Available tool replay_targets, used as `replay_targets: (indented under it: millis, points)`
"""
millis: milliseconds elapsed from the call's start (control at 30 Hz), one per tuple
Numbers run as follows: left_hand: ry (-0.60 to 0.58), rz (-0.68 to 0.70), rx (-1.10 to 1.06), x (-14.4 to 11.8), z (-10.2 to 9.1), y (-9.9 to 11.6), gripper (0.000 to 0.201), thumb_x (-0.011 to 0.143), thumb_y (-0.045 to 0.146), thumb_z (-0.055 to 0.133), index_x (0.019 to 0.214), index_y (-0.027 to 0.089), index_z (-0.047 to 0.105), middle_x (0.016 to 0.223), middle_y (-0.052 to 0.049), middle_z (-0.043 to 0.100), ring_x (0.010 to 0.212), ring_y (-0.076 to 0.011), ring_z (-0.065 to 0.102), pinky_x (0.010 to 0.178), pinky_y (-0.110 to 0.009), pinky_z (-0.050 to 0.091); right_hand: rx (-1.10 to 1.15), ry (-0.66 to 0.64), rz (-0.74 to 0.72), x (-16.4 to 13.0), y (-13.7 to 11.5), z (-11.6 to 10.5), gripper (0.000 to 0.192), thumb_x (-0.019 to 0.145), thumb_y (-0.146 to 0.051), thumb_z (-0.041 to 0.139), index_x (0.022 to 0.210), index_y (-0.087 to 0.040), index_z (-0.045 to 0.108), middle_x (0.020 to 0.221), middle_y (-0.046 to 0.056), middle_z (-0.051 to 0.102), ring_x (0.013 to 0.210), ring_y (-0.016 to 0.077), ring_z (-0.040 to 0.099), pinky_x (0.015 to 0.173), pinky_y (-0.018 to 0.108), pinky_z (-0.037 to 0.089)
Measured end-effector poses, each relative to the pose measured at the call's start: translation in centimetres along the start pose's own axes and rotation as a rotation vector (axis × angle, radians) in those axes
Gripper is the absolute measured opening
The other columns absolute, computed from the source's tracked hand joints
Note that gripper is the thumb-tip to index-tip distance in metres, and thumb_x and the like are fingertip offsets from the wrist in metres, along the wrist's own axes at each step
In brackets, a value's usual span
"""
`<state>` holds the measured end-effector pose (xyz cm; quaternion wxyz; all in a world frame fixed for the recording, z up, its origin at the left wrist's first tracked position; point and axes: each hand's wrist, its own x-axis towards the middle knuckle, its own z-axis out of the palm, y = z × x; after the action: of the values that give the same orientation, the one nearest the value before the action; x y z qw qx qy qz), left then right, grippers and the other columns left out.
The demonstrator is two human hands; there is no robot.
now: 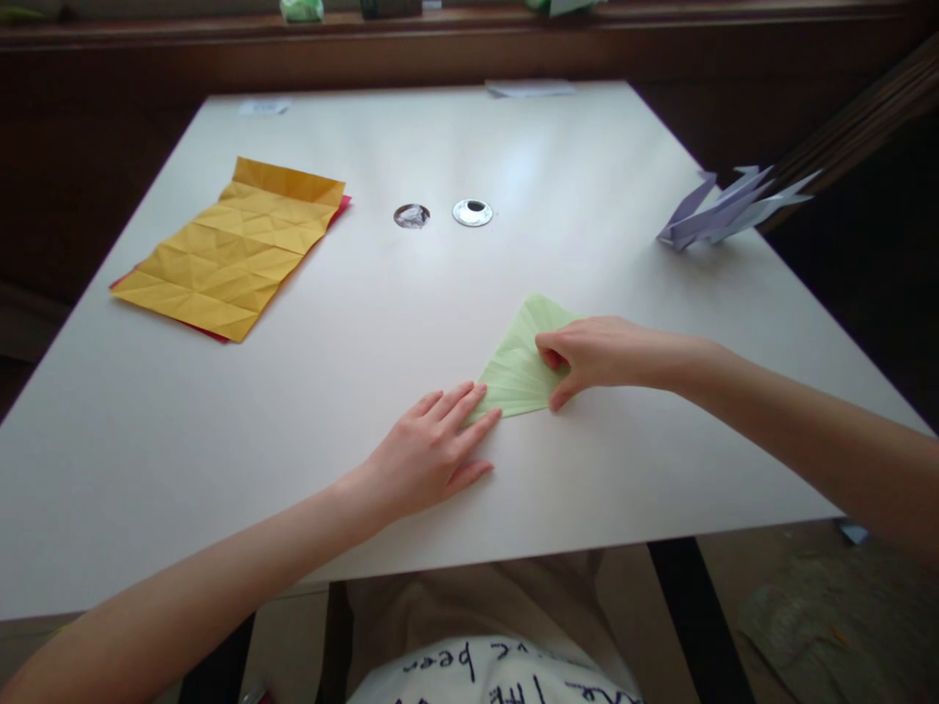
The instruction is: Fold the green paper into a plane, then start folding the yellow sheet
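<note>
Head view: green paper [517, 367] pinned between left hand [432, 450] and right hand [598, 354].

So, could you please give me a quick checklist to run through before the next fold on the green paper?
1. Green paper flat on the white table: ok.
2. Left hand pinning its near corner, fingers flat: ok.
3. Right hand pinching its right edge: ok.
4. Creases aligned under the hands: cannot tell.
5. Yellow sheet well clear, far left: ok.
6. Lavender paper model clear, far right: ok.
</note>
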<state>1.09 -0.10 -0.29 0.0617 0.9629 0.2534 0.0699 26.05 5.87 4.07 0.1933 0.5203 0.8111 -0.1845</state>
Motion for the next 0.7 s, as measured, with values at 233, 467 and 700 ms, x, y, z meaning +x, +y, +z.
replay_targets:
  millis: [233,467,700]
  points:
    - [-0.010,-0.007,0.006,-0.1,-0.1,0.1,0.048,0.089,0.043,0.035,0.129,0.016,0.041,0.138,-0.014,0.036,0.126,-0.0268,0.034,0.099,-0.041,0.034,-0.008,-0.049,0.098,-1.0,1.6,0.2,0.047,0.052,-0.062,0.064,0.069,-0.021,0.046,0.062,0.000,0.053,0.055,0.0145,0.046,0.049,0.025,0.022]
    - [0.010,-0.001,0.008,0.0,-0.1,0.1,0.047,0.089,0.042,0.037,0.128,0.016,0.042,0.137,-0.015,0.037,0.125,-0.0268,0.036,0.098,-0.041,0.035,0.095,-0.128,0.021,-1.6,2.6,-0.8,0.039,0.056,-0.052,0.066,0.067,-0.021,0.046,0.060,-0.002,0.050,0.051,0.0117,0.043,0.048,0.024,0.023]
    - [0.022,0.000,0.000,0.0,0.0,0.1,0.046,0.089,0.040,0.038,0.128,0.015,0.041,0.137,-0.015,0.037,0.126,-0.0269,0.035,0.098,-0.041,0.035,0.269,0.331,-0.110,-1.5,-2.2,-0.6,0.025,0.080,-0.039,0.049,0.065,-0.019,0.042,0.056,-0.004,0.045,0.050,0.0090,0.037,0.050,0.023,0.024]
